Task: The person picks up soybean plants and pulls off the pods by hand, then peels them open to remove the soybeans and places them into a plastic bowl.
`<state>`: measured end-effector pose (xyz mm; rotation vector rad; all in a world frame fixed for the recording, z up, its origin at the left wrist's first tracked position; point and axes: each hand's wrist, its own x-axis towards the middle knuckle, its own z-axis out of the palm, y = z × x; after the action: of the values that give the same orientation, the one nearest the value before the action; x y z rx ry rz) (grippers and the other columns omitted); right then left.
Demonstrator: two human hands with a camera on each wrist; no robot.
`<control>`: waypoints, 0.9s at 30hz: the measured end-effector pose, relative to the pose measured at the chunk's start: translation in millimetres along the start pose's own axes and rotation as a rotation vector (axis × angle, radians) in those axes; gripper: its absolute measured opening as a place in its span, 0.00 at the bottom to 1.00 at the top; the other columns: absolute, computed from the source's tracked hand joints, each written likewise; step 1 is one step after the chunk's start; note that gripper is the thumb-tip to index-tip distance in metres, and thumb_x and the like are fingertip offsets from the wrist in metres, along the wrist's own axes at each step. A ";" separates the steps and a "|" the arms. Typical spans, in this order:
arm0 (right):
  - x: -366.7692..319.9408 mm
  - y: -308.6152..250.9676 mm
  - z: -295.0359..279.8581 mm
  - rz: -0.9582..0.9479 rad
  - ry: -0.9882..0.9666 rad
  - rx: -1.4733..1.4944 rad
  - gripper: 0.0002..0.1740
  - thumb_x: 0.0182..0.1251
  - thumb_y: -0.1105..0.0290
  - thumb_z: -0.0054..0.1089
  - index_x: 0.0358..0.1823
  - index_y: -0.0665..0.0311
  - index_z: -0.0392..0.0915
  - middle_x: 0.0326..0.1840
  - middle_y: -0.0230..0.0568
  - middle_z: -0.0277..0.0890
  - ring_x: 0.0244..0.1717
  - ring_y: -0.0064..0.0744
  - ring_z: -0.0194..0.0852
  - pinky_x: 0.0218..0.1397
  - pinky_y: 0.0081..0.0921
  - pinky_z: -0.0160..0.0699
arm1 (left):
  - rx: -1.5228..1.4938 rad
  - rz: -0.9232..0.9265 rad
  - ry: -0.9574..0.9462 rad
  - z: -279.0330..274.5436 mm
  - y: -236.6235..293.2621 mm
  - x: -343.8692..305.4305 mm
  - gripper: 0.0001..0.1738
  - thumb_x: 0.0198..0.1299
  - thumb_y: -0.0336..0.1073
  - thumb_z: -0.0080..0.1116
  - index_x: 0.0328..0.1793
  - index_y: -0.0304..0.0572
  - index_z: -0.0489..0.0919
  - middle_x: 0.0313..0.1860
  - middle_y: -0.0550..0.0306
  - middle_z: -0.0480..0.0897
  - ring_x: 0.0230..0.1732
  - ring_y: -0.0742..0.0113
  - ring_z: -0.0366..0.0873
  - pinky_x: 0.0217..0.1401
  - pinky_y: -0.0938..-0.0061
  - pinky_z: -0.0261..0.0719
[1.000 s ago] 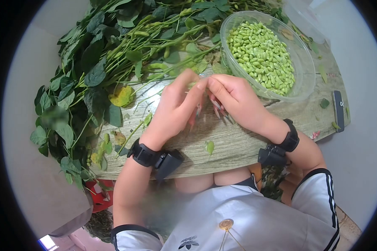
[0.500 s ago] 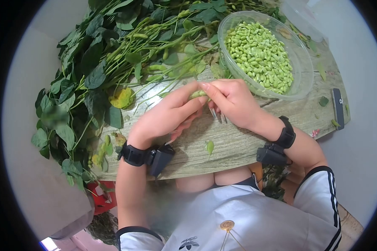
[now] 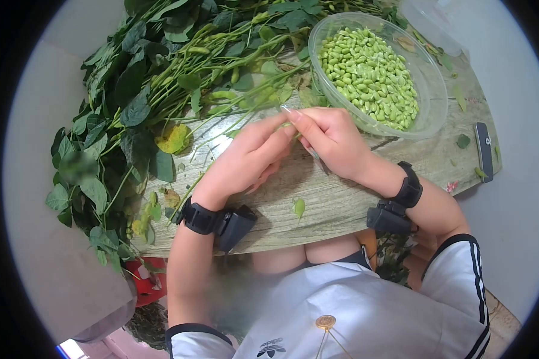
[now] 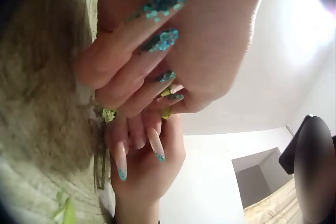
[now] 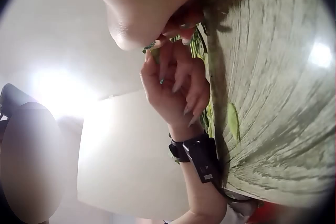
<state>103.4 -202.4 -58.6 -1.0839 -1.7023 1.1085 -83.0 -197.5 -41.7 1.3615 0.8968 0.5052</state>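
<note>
In the head view my left hand [image 3: 251,149] and right hand [image 3: 335,140] meet above the table, fingertips together. Between them they pinch a green soybean pod [image 4: 166,111], mostly hidden behind the fingers. A bit of it also shows at the left hand's fingertips in the right wrist view. Long nails with teal glitter tip the curled fingers [image 4: 135,79]. A clear plastic bowl [image 3: 438,113] beyond the right hand holds a heap of shelled green beans [image 3: 371,78].
Leafy soybean stalks [image 3: 132,78] with pods cover the table's far and left sides. One loose pod [image 3: 299,207] lies on the wooden table [image 3: 341,209] near its front edge. A dark, flat, phone-like object [image 3: 484,152] lies at the right edge.
The left hand moved left and down, then back up toward the right hand. A pod showed between the fingers half a second ago and is now mostly covered.
</note>
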 end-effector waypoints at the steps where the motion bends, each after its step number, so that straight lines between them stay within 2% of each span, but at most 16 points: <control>1: 1.2 3.7 1.1 -0.001 0.001 0.000 0.18 0.75 0.66 0.50 0.29 0.72 0.78 0.19 0.50 0.73 0.18 0.36 0.68 0.26 0.32 0.66 | 0.037 0.009 0.009 0.3 2.5 0.0 0.18 0.73 0.41 0.42 0.57 0.33 0.72 0.22 0.67 0.70 0.13 0.78 0.66 0.12 0.82 0.62; 2: 2.4 8.7 2.3 -0.090 0.022 -0.087 0.18 0.75 0.65 0.50 0.29 0.72 0.78 0.20 0.49 0.74 0.19 0.37 0.69 0.26 0.32 0.67 | 0.037 0.010 0.008 2.1 3.5 -0.3 0.18 0.73 0.41 0.42 0.57 0.33 0.72 0.22 0.67 0.70 0.13 0.78 0.66 0.12 0.82 0.62; 3: 3.7 10.8 2.9 -0.177 0.043 -0.176 0.18 0.75 0.65 0.51 0.29 0.71 0.78 0.20 0.48 0.75 0.20 0.39 0.71 0.27 0.32 0.68 | 0.041 -0.022 0.056 5.0 3.8 -0.6 0.18 0.74 0.40 0.40 0.59 0.35 0.71 0.21 0.69 0.66 0.13 0.79 0.63 0.12 0.82 0.60; 4: 4.2 10.9 2.0 -0.174 0.045 -0.177 0.18 0.75 0.65 0.51 0.29 0.71 0.78 0.20 0.48 0.75 0.20 0.39 0.71 0.27 0.32 0.68 | 0.043 -0.057 0.102 7.0 3.8 -0.8 0.19 0.74 0.40 0.38 0.62 0.36 0.69 0.20 0.72 0.61 0.13 0.80 0.59 0.11 0.82 0.59; 11: 6.3 0.7 2.4 -0.054 0.053 -0.076 0.20 0.76 0.64 0.49 0.27 0.71 0.76 0.19 0.50 0.71 0.20 0.44 0.69 0.27 0.37 0.66 | -0.402 -0.146 0.084 -2.2 13.6 -4.0 0.20 0.72 0.40 0.36 0.60 0.36 0.70 0.19 0.68 0.61 0.12 0.77 0.59 0.07 0.79 0.61; 13: 6.5 0.1 0.2 0.006 0.044 -0.070 0.21 0.76 0.64 0.48 0.27 0.71 0.75 0.19 0.50 0.70 0.20 0.44 0.69 0.28 0.38 0.65 | -0.485 -0.212 0.079 -8.8 15.3 -5.5 0.13 0.68 0.37 0.40 0.46 0.34 0.71 0.22 0.66 0.63 0.15 0.77 0.62 0.10 0.79 0.66; 16: 7.0 5.4 -2.2 -0.027 0.045 -0.146 0.21 0.76 0.63 0.48 0.27 0.72 0.75 0.20 0.52 0.71 0.21 0.47 0.70 0.29 0.39 0.67 | -0.427 -0.169 0.167 -19.5 8.1 -4.4 0.15 0.68 0.37 0.40 0.49 0.32 0.73 0.23 0.67 0.63 0.15 0.78 0.61 0.11 0.79 0.67; 17: 7.1 7.2 -2.7 -0.049 0.038 -0.155 0.22 0.77 0.62 0.49 0.27 0.72 0.75 0.18 0.44 0.70 0.19 0.35 0.67 0.26 0.32 0.65 | -0.426 -0.171 0.168 -22.0 8.7 -3.3 0.15 0.68 0.37 0.40 0.49 0.32 0.73 0.23 0.67 0.63 0.15 0.78 0.61 0.11 0.79 0.67; 18: 7.0 8.1 -2.7 -0.072 0.032 -0.165 0.23 0.78 0.61 0.49 0.27 0.71 0.75 0.17 0.37 0.69 0.17 0.24 0.64 0.23 0.26 0.64 | -0.275 -0.088 0.283 -24.4 10.0 -1.7 0.16 0.68 0.36 0.40 0.51 0.33 0.74 0.22 0.68 0.62 0.15 0.79 0.60 0.12 0.79 0.66; 19: 6.7 8.2 -2.6 -0.074 0.033 -0.163 0.23 0.78 0.61 0.49 0.27 0.71 0.75 0.17 0.37 0.69 0.17 0.24 0.64 0.23 0.26 0.64 | -0.123 -0.003 0.396 -27.4 11.5 0.0 0.17 0.68 0.35 0.40 0.53 0.33 0.75 0.21 0.69 0.62 0.15 0.80 0.60 0.12 0.80 0.65; 21: 6.5 7.2 -3.3 -0.088 0.011 -0.194 0.22 0.78 0.62 0.48 0.27 0.71 0.75 0.16 0.36 0.70 0.15 0.25 0.64 0.22 0.27 0.63 | -0.092 0.036 0.374 -33.1 18.9 5.7 0.18 0.67 0.34 0.40 0.56 0.34 0.75 0.19 0.71 0.61 0.15 0.80 0.59 0.15 0.80 0.65; 22: 6.4 4.7 -3.2 -0.089 0.012 -0.194 0.22 0.78 0.62 0.48 0.27 0.71 0.75 0.16 0.36 0.70 0.15 0.25 0.64 0.22 0.27 0.63 | -0.016 0.098 0.352 -31.0 29.1 9.1 0.18 0.69 0.34 0.41 0.58 0.36 0.76 0.21 0.72 0.62 0.16 0.82 0.58 0.16 0.83 0.62; 23: 6.3 0.8 -3.3 -0.052 0.002 -0.196 0.21 0.76 0.62 0.49 0.27 0.72 0.75 0.19 0.46 0.71 0.20 0.40 0.68 0.27 0.35 0.66 | 0.058 0.159 0.330 -29.1 39.7 12.7 0.18 0.71 0.35 0.41 0.60 0.38 0.77 0.23 0.74 0.63 0.17 0.84 0.58 0.17 0.85 0.58; 24: 6.2 -1.7 -3.5 -0.014 -0.009 -0.199 0.21 0.75 0.63 0.50 0.27 0.73 0.76 0.22 0.56 0.73 0.25 0.56 0.73 0.32 0.42 0.69 | 0.133 0.121 0.302 -29.1 50.3 17.8 0.21 0.75 0.42 0.40 0.65 0.41 0.76 0.31 0.69 0.71 0.26 0.81 0.65 0.23 0.84 0.67; 25: 5.7 -1.2 -3.1 -0.018 -0.010 -0.202 0.21 0.75 0.63 0.50 0.27 0.73 0.76 0.22 0.56 0.73 0.25 0.56 0.73 0.32 0.42 0.69 | 0.133 0.125 0.305 -23.5 57.5 29.8 0.21 0.75 0.42 0.40 0.65 0.41 0.76 0.31 0.69 0.71 0.26 0.81 0.65 0.23 0.84 0.67; 27: 4.5 2.7 -1.2 -0.038 0.011 -0.167 0.22 0.77 0.62 0.49 0.26 0.70 0.75 0.17 0.36 0.71 0.13 0.26 0.67 0.20 0.27 0.65 | -0.019 0.350 0.194 -3.1 69.1 54.6 0.29 0.76 0.55 0.36 0.69 0.44 0.74 0.54 0.54 0.77 0.48 0.69 0.75 0.36 0.77 0.79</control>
<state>103.7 -197.2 -60.0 -1.1526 -1.8245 0.9481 -40.8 -141.3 11.5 1.4776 0.8086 0.9244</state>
